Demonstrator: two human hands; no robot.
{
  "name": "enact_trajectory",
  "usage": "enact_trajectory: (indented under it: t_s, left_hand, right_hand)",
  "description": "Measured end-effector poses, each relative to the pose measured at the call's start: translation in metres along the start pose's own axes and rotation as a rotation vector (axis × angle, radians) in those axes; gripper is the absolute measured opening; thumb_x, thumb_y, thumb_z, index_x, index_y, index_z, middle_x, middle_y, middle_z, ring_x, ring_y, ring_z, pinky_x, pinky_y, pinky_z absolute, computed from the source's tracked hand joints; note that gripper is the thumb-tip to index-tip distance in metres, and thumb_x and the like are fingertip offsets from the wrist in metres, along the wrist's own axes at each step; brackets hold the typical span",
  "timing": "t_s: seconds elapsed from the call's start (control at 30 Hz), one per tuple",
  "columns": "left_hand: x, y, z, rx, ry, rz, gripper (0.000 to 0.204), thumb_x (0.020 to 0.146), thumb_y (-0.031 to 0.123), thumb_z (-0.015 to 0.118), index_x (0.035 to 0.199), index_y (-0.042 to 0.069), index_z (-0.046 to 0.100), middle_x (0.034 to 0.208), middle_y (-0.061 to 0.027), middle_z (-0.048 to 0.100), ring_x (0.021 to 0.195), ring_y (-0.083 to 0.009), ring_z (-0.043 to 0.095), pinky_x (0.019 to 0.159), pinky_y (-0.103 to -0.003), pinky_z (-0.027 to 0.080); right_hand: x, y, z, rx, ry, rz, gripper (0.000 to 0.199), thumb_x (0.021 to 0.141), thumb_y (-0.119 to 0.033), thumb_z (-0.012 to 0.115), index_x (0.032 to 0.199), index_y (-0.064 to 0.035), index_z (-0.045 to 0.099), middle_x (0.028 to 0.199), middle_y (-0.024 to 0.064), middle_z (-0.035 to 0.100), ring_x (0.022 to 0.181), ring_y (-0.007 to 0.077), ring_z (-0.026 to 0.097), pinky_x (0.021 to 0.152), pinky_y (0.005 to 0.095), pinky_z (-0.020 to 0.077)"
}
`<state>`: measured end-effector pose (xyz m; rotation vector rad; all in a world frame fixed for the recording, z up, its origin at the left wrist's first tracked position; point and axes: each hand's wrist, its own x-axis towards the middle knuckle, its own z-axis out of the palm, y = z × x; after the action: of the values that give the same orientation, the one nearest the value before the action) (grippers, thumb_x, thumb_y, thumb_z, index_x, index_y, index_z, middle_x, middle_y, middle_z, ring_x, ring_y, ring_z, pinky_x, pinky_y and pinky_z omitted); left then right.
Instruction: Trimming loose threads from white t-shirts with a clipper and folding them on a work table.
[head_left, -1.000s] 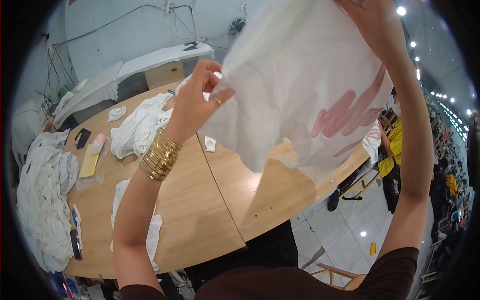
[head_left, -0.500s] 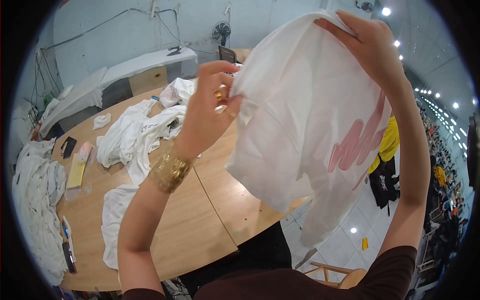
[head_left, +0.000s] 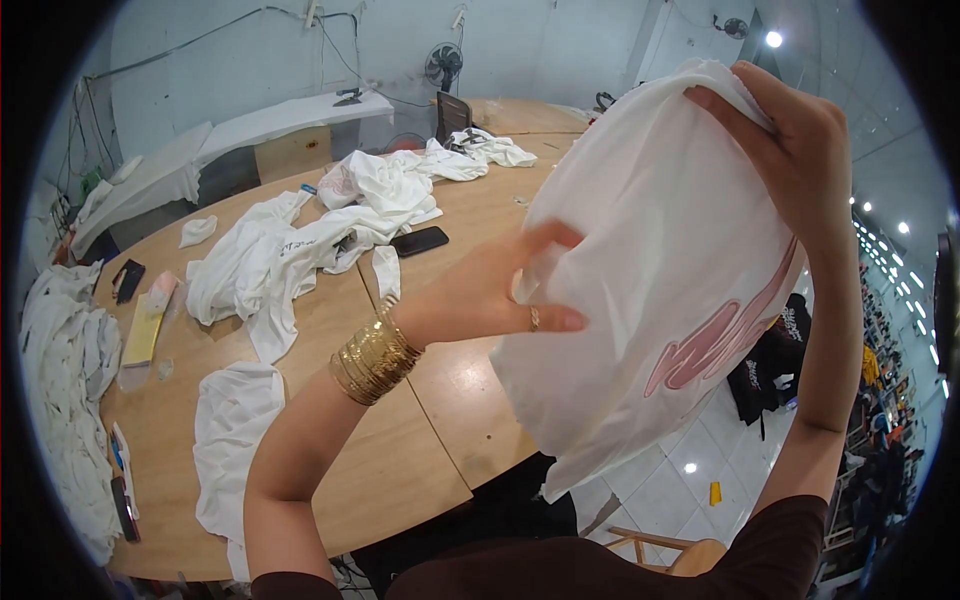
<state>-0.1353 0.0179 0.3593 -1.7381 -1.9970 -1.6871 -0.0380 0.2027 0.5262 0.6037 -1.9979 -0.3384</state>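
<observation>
I hold a white T-shirt (head_left: 660,270) with a pink print up in front of me, above the wooden table's (head_left: 390,450) edge. My left hand (head_left: 500,295), with a ring and gold bangles on the wrist, pinches the shirt's left edge. My right hand (head_left: 790,140) grips the top of the cloth, raised high. The shirt hangs bunched between both hands.
Several white garments lie over the table: a heap (head_left: 300,240) at mid-left, one flat piece (head_left: 235,430) near the front, a pile (head_left: 60,360) at the far left. A black phone (head_left: 420,240) lies by the heap. A fan (head_left: 440,65) stands at the back. Tiled floor (head_left: 680,480) is at right.
Both hands have come down and closer together with the shirt. The view has tilted up, showing more of the table's far side.
</observation>
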Motion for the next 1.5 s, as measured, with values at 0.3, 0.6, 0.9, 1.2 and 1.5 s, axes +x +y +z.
enact_trajectory:
  t_s: [0.3,0.6,0.9,1.2,1.5]
  left_hand:
    - [-0.032,-0.003,-0.03,-0.106,-0.364,-0.297,0.042,0.072,0.029,0.074,0.101,0.0,0.063,0.089,-0.0078,0.066,0.082,-0.0123,0.06,0.073,-0.026,0.046]
    - [0.045,-0.033,-0.154,0.713,0.145,-0.183,0.038,0.074,0.029,0.069,0.1,0.002,0.063,0.085,-0.0108,0.065,0.074,-0.0183,0.06,0.07,-0.028,0.045]
    - [-0.084,-0.065,-0.118,0.858,0.379,-0.035,0.029,0.062,-0.004,0.067,0.09,0.003,0.06,0.081,-0.0104,0.06,0.079,-0.0261,0.057,0.07,-0.033,0.045]
    - [-0.286,-0.2,0.041,0.676,0.863,-0.779,0.044,0.07,-0.005,0.056,0.112,0.008,0.052,0.098,-0.0112,0.058,0.082,-0.0235,0.056,0.075,-0.033,0.045]
    - [-0.301,-0.233,0.028,0.502,0.893,-1.157,0.049,0.076,0.015,0.062,0.12,0.001,0.047,0.107,-0.0144,0.059,0.094,-0.0226,0.059,0.078,-0.032,0.047]
  right_hand:
    - [-0.014,0.039,-0.005,0.131,0.025,0.314,0.025,0.083,-0.028,0.063,0.093,-0.0048,0.066,0.07,0.0042,0.063,0.058,0.0093,0.06,0.054,0.0211,0.047]
    - [-0.012,0.164,0.111,-0.684,0.169,-0.281,0.021,0.09,-0.026,0.051,0.097,-0.0114,0.065,0.067,0.0121,0.058,0.06,0.0175,0.053,0.059,0.0282,0.0442]
    - [-0.125,-0.003,0.061,-0.113,0.149,0.05,0.015,0.073,-0.019,0.07,0.078,-0.007,0.064,0.052,0.0074,0.047,0.041,0.0192,0.043,0.039,0.0287,0.0352]
    - [-0.333,-0.235,0.14,0.847,-0.719,0.122,0.036,0.067,-0.009,0.058,0.103,-0.0129,0.057,0.077,0.001,0.05,0.072,0.0172,0.054,0.061,0.0283,0.0434]
    - [-0.328,-0.225,0.187,1.015,-0.718,0.538,0.038,0.078,-0.025,0.064,0.113,-0.0133,0.055,0.117,0.007,0.051,0.101,0.0268,0.049,0.082,0.0384,0.0388]
